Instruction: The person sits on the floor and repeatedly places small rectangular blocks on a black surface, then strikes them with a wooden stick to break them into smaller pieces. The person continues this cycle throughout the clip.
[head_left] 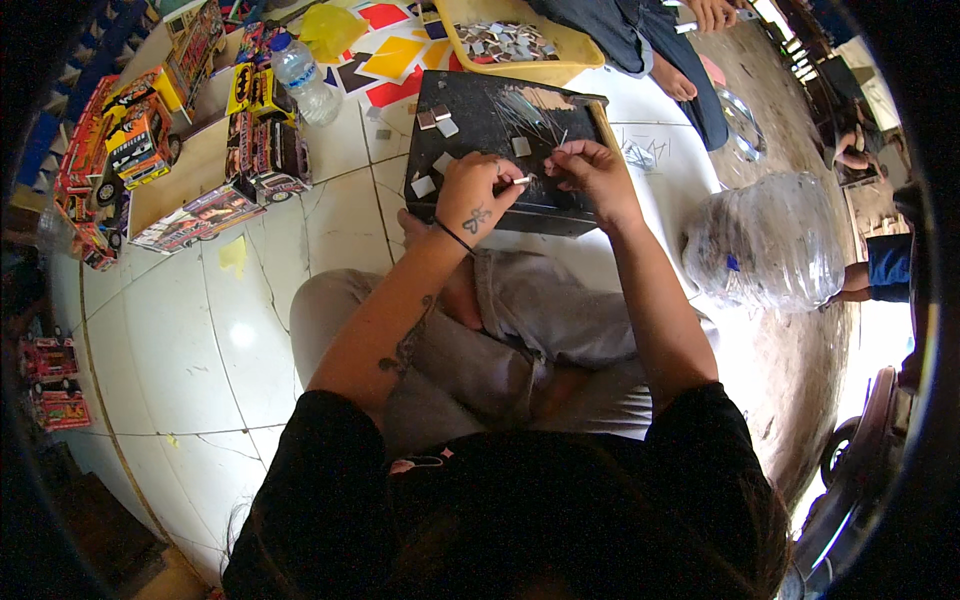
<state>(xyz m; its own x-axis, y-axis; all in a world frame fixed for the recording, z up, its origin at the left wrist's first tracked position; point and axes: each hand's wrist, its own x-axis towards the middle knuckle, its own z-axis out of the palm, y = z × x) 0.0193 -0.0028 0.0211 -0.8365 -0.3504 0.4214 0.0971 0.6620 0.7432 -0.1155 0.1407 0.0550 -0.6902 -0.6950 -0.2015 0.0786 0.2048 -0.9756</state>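
Over a low black work box (455, 95), my left hand (475, 190) pinches a small white piece (520, 181), seen nearly edge-on. My right hand (597, 178) is closed at the fingertips, a little to the right; a thin pale rod (563, 136) sticks up from them. Between the two hands there is a narrow gap. Several thin metal rods (527, 112) lie in a loose bunch beyond my hands. Small square tiles, white and brown, are scattered on the box top, among them a white tile (521, 147) and a brown tile (427, 120).
Behind the box stands a yellow tub (560, 73) of small tiles. Toy trucks (140, 140), a water bottle (300, 80) and coloured sheets (392, 58) are at the left and back. A bulging clear plastic bag (765, 243) sits at right. Another person's hand (712, 14) and foot (673, 78) show at the back.
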